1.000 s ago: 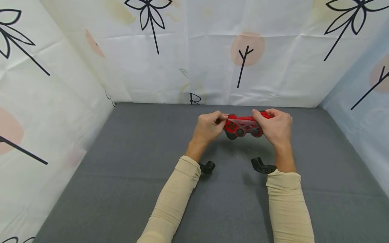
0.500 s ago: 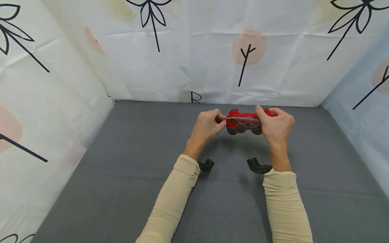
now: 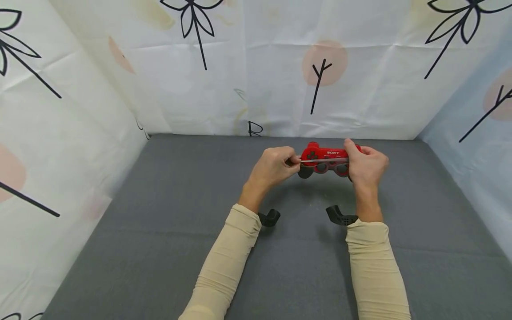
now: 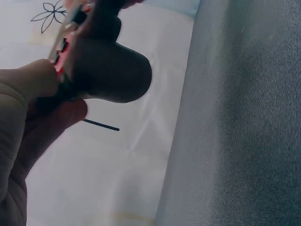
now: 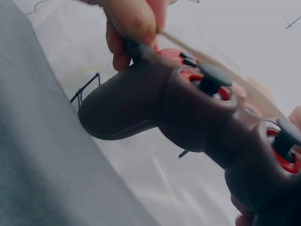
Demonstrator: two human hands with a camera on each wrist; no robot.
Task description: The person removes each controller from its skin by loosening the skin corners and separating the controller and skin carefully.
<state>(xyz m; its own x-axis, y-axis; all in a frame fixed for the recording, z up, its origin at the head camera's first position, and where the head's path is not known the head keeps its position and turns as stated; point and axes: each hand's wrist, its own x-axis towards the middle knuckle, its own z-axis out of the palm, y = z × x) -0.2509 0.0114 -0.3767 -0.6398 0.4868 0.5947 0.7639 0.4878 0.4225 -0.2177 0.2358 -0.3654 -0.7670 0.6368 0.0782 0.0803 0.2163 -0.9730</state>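
Whereas a second ago its white lettering could not be made out, the red controller (image 3: 326, 155) now reads SONY along its top. Left hand (image 3: 273, 166): fingers narrowed, pinching one end of a thin pale strip (image 3: 325, 160) at the controller's left edge. Right hand (image 3: 366, 165): thumb and fingers wrapped round its right end. Strip runs straight across the face. Controller held above the table (image 3: 304, 266), near its far edge. Dark grips (image 5: 122, 101) smooth, rounded; thumbsticks (image 5: 214, 79) disc-topped. Table surface gray, matte, finely woven; backdrop (image 3: 276, 89) creased white cloth, black line-drawn flowers.
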